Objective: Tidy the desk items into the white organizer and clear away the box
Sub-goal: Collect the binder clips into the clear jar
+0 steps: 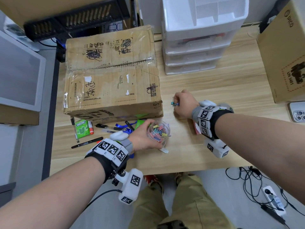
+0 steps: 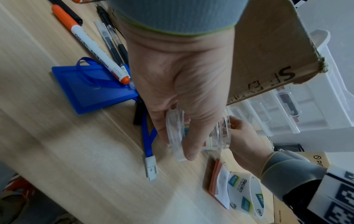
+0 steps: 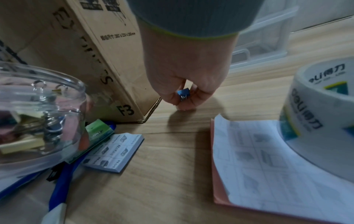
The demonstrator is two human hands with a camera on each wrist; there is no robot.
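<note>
My left hand (image 1: 145,138) grips a clear plastic jar (image 1: 159,131) of coloured binder clips, tilted just above the desk; the jar (image 2: 216,133) shows beyond the fingers in the left wrist view and the jar (image 3: 38,112) fills the left of the right wrist view. My right hand (image 1: 183,103) pinches small blue binder clips (image 1: 175,103) low over the desk right of the big cardboard box (image 1: 112,75); one blue clip (image 3: 183,92) sits between its fingertips. The white drawer organizer (image 1: 198,33) stands at the back.
Pens and markers (image 1: 87,142), a green gum pack (image 1: 82,129), a blue card holder (image 2: 91,89) with lanyard, a small notepad (image 3: 114,151), pink sticky notes (image 3: 268,166) and a tape roll (image 3: 321,115) lie about. Another carton (image 1: 283,52) and a phone (image 1: 297,113) sit at right.
</note>
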